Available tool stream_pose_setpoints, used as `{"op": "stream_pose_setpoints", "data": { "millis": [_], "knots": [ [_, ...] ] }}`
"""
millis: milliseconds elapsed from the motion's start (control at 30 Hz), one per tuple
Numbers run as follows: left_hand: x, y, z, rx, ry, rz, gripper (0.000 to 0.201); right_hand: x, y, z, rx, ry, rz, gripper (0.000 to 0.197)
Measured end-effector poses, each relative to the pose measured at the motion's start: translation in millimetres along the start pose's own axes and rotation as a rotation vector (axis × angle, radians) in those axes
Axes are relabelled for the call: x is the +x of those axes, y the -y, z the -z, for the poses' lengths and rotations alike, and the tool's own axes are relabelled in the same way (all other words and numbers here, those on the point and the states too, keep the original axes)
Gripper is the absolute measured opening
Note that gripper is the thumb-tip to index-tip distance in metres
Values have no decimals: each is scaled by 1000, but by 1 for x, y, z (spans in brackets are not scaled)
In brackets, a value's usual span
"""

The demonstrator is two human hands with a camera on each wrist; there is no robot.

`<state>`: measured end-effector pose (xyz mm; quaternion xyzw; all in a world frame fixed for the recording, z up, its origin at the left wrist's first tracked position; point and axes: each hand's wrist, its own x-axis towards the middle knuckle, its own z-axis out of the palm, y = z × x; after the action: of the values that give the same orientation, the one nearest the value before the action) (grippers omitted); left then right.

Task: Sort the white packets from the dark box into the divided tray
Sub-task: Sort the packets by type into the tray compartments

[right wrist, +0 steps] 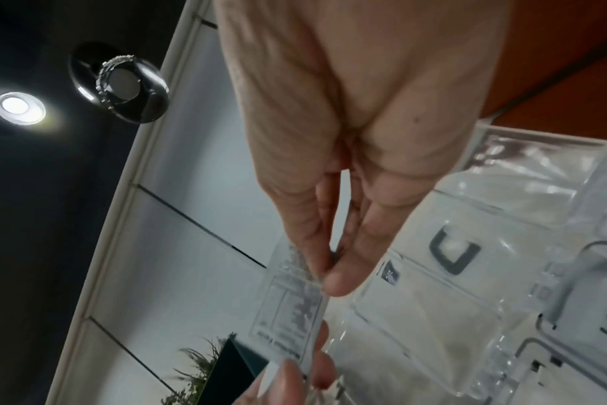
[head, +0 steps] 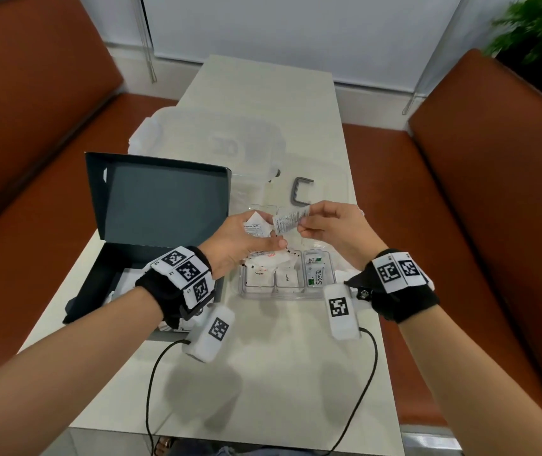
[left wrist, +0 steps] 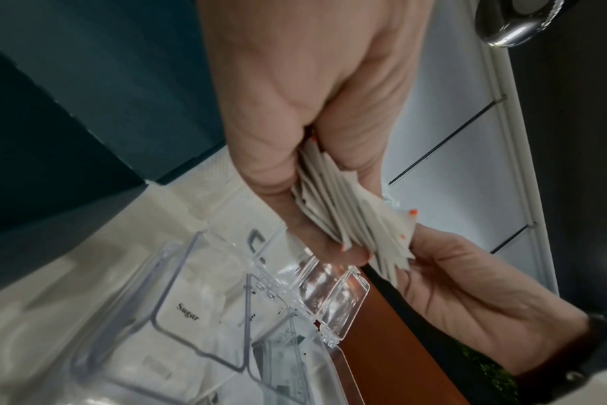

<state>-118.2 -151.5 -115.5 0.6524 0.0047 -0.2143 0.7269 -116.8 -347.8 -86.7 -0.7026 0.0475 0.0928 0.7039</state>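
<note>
Your dark box [head: 138,225] stands open at about 9 o'clock on the table [head: 272,373], and a few white packets can be seen at its bottom under your left wrist, so I judge the sorting is not finished. The divided tray [head: 287,292] is at the centre, just below your hands. Its near compartments already hold packets marked Sugar, Pepper and Stevia (one more packet lies across the top edge). Your left hand [head: 240,241] has the fingers curled around a small stack of packets [left wrist: 357,216], fanned out. Your right hand [head: 332,232] pinches a single packet [head: 291,220] between thumb and fingertips, above the tray at 12 o'clock. This one and the stack must still go in.
</note>
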Motion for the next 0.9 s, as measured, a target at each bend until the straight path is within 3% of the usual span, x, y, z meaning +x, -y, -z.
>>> {"op": "stream_pose_setpoints", "data": {
  "millis": [200,367,433,500,567,667,900],
  "knots": [
    [6,-2,-11,22,-31,-56,28,-9,3,7,-10,8,-62,12],
    [11,0,-17,79,-58,-118,24,-11,7,5,81,-37,-171,27],
    [12,1,-18,105,-49,-120,24,-11,7,9,35,-19,-126,19],
    [12,1,-16,105,-54,-102,24,-10,9,20,-112,-37,-42,21],
    [12,2,-12,92,-58,-83,23,-8,9,34,-450,-102,82,34],
    [9,4,-6,68,-74,-54,23,-6,2,42,-873,-42,202,18],
    [1,4,-3,55,-94,-40,23,-3,-37,29,-1185,35,282,12]
  ]
}}
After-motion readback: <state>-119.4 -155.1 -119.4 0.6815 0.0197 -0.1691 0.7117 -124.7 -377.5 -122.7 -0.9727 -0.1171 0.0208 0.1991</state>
